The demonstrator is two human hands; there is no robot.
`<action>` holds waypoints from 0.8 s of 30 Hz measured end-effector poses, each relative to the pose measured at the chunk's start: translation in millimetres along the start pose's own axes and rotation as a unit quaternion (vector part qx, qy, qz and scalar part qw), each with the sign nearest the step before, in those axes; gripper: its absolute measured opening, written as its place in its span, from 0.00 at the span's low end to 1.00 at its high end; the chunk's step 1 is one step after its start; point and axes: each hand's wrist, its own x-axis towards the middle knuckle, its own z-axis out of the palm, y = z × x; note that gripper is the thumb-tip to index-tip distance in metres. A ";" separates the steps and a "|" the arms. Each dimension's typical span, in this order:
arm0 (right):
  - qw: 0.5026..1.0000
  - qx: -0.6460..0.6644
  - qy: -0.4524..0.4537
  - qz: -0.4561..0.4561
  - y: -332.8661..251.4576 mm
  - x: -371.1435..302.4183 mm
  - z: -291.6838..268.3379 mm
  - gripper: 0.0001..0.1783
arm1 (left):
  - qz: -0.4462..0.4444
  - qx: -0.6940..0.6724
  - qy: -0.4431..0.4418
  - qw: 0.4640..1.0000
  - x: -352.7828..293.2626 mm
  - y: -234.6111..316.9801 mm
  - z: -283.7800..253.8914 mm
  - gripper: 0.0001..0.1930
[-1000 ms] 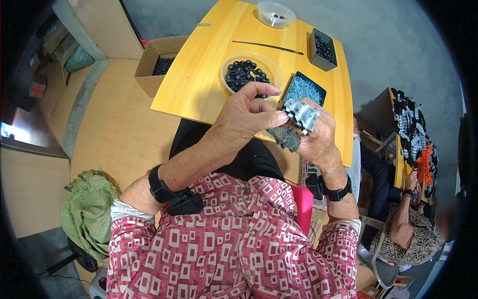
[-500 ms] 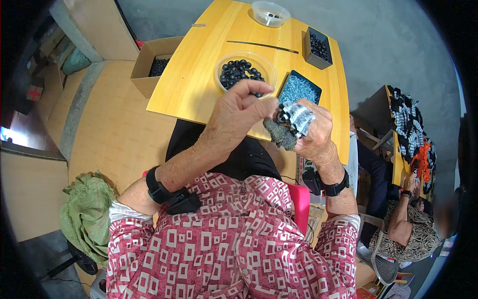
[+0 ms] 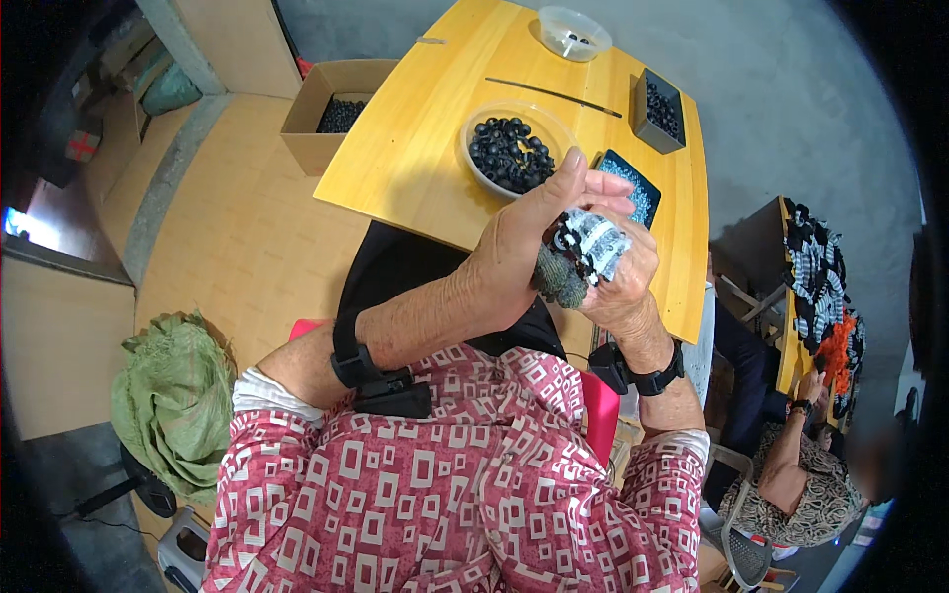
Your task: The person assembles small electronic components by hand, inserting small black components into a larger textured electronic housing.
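"What does the yellow surface (image 3: 405, 138) carry?"
"A clear bowl (image 3: 551, 121) of black beads (image 3: 509, 153), another bowl (image 3: 554, 32) farther off, a thin dark rod (image 3: 554, 97), a grey box (image 3: 659, 135)."
"Beside the beads?"
"A dark tray (image 3: 655, 195), partly hidden."

The tabletop (image 3: 395, 148) is smooth, lightly glossy wood; the bead bowl (image 3: 549, 121) is clear plastic, its black beads (image 3: 507, 148) faintly shiny. The striped cloth (image 3: 601, 243) looks rough and textured (the cardboard box (image 3: 309, 153), by contrast, is matt).
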 end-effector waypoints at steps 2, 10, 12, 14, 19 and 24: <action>1.000 0.010 0.006 0.006 -1.3 -0.2 1.9 0.13 | -0.002 -0.010 0.001 1.000 -1.3 0.5 2.1 0.34; 1.000 0.023 -0.015 -0.013 -4.5 2.1 0.6 0.12 | -0.033 -0.019 0.011 0.999 -5.9 1.3 0.1 0.34; 0.999 0.022 -0.010 -0.022 -2.3 0.4 1.1 0.12 | -0.042 -0.026 0.010 0.999 -5.2 -1.9 -2.1 0.32; 0.999 0.020 -0.004 -0.032 1.3 -2.6 1.9 0.13 | -0.051 -0.030 0.007 0.998 -4.4 -6.5 -6.2 0.31; 0.999 -0.015 -0.031 0.023 14.0 1.6 -14.0 0.11 | 0.007 0.142 0.082 0.986 -6.1 2.3 -19.3 0.24; 0.996 -0.047 -0.052 0.053 14.0 -8.7 -16.2 0.14 | 0.007 0.134 0.083 0.988 -13.7 4.9 -23.8 0.16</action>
